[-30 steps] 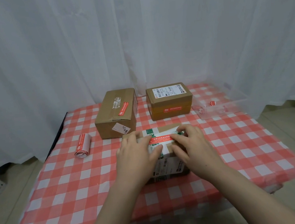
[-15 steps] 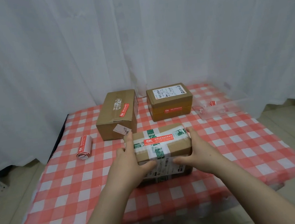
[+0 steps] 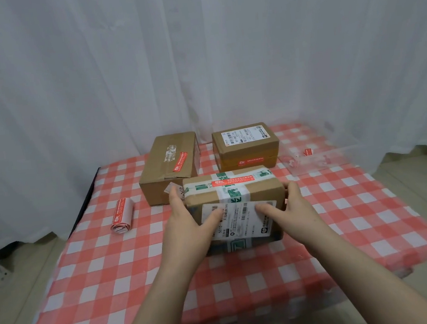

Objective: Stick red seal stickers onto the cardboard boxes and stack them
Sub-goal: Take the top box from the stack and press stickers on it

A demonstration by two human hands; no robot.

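Taped box (image 3: 261, 192): long axis left–right; left hand (image 3: 185, 226) and right hand (image 3: 296, 211) gripping its ends. Likely stacking targets just beyond: left box (image 3: 167, 164) nearer, right box (image 3: 244, 142) farther.

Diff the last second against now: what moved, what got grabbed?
Both hands came off the red seal sticker atop the near box. The left hand and right hand slid to its ends and now grip it; the box looks slightly lifted. Unchanged: left back box, right back box, sticker roll, clear bag.
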